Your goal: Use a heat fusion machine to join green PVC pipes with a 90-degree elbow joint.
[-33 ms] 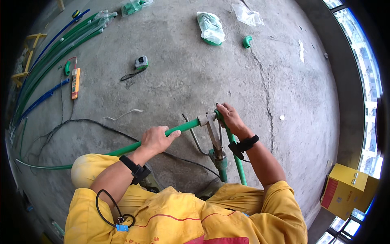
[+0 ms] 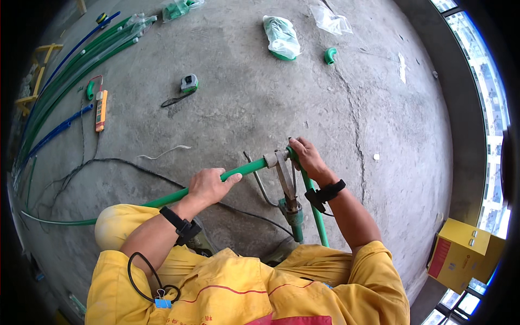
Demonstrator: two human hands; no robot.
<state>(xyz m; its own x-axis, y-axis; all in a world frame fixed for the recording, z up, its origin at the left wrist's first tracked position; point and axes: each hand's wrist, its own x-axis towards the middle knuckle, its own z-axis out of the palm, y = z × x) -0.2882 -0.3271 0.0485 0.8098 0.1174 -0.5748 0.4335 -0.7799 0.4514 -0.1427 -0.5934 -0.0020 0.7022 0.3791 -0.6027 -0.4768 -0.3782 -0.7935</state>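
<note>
Left hand (image 2: 207,188) with fingers clamped around a green pipe (image 2: 249,168), end-on against the grey socket (image 2: 270,160) of a flat-bladed tool (image 2: 285,181); right hand (image 2: 309,157) with fingers closed on a green fitting (image 2: 292,154) across the blade.

I'm getting soft, even daylight across the floor (image 2: 244,108), with the windows (image 2: 494,149) on the right glaring nearly white. My fisheye feed bends them and drops to black at the corners, while the left hand (image 2: 206,185) and right hand (image 2: 309,158) look sharp.
</note>
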